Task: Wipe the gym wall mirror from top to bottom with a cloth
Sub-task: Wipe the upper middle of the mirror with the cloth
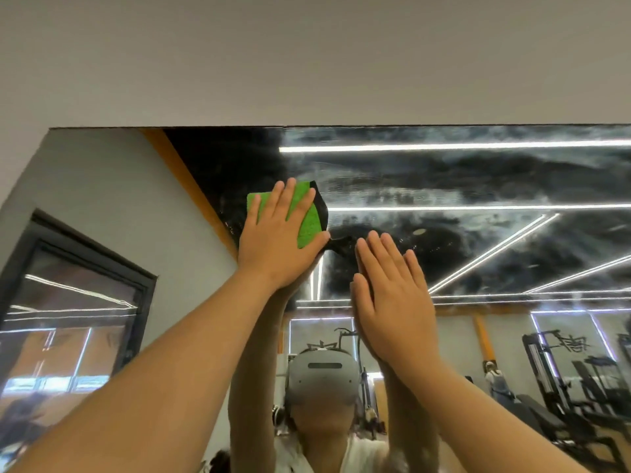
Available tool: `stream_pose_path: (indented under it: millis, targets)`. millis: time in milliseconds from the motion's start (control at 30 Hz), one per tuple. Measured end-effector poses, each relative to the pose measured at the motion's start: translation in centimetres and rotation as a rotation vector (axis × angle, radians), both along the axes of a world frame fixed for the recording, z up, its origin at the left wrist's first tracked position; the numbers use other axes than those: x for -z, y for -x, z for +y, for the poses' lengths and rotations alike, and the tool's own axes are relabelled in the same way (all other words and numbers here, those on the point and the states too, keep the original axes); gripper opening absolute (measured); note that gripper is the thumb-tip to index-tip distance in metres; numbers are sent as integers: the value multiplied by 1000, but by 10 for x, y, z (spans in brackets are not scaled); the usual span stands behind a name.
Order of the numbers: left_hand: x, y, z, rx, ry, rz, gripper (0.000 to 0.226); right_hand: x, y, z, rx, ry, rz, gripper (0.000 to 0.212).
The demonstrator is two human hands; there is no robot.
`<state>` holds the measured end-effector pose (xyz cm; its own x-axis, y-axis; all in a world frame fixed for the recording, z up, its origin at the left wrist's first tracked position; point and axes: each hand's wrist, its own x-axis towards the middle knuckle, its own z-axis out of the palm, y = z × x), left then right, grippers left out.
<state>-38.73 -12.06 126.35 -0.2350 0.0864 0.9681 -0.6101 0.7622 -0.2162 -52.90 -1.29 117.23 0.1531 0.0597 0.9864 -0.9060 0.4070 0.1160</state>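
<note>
The wall mirror [478, 179] fills the view below a grey wall, its top edge running across the frame. Whitish smears cover its upper right part; the upper left patch looks dark and clean. A green cloth [309, 220] with a black edge lies flat on the glass near the mirror's top. My left hand [278, 240] presses it there with straight, spread fingers. My right hand [389, 295] rests flat on the glass just right of and below the cloth, fingers straight, holding nothing.
The grey wall [307, 63] continues above the mirror. The glass reflects my raised arms, a grey headset [322, 380], gym machines [580, 380] at the right, a dark-framed door [75, 319] at the left, ceiling light strips and another person far back.
</note>
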Motion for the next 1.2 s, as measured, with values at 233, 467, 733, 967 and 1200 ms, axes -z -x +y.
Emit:
stream_pose_path:
  millis: [233,467,733,967,1200]
  targets:
    - [67,2,5,62,-24,-54,78,0,1,0,30,-8,-9,57]
    - [134,-5,-8,46,50,-69,75,1,1,0,35,-39,-34,58]
    - [155,-14,-11,-3,25,-100,75,1,4,-2,24,-50,-35,57]
    - [148,-22,-18,-20,90,-197,77,1,3,-2,8,-51,-30,57]
    - [93,-49,-43,-53,236,-299,74,1,3,-1,16,-48,-15,58]
